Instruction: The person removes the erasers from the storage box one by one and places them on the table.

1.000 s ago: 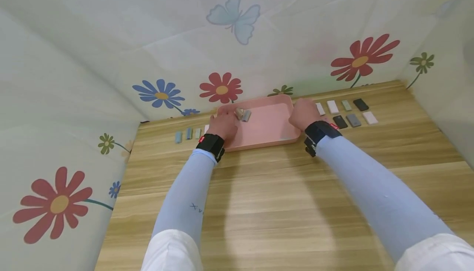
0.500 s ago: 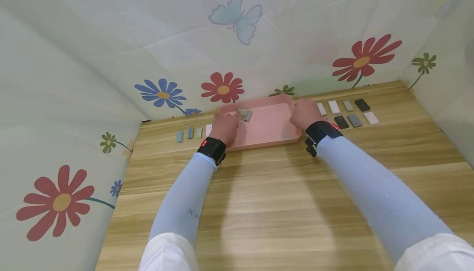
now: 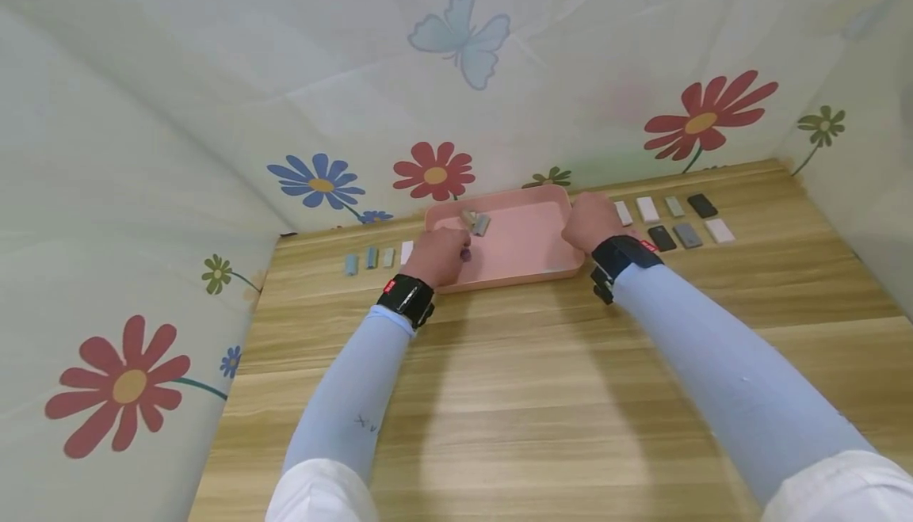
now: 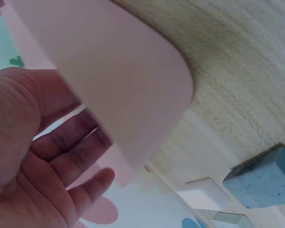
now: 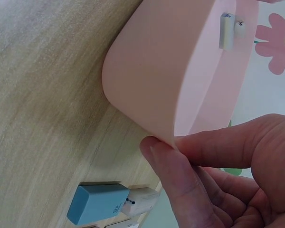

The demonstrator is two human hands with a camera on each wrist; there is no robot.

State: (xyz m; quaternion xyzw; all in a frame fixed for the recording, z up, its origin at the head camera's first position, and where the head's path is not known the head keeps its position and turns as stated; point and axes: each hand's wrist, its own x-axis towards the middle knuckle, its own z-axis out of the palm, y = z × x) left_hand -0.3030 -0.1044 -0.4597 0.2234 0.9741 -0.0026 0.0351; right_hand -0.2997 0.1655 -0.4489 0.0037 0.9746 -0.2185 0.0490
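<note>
A pink tray (image 3: 517, 241) lies against the back wall, with two small pale erasers (image 3: 475, 222) near its back left corner. My right hand (image 3: 588, 222) pinches the tray's right rim between thumb and index finger, plain in the right wrist view. Over the tray's left end, my left hand (image 3: 440, 257) has its fingers curled, and a small purple block (image 3: 465, 254) shows at the fingertips. In the left wrist view, the tray wall (image 4: 128, 71) hides the thumb tip and index finger; the other fingers (image 4: 80, 156) are bent loosely.
Small erasers stand on the wooden table (image 3: 513, 395): several at the tray's left, including a blue one (image 3: 351, 264), and several in two rows at its right, including a black one (image 3: 702, 205). A flower-print cloth wall (image 3: 321, 94) rises behind the tray.
My left hand has drawn slightly back and right over the tray's left end, and its fingers have curled. The purple block has come into sight. My right hand stays on the rim.
</note>
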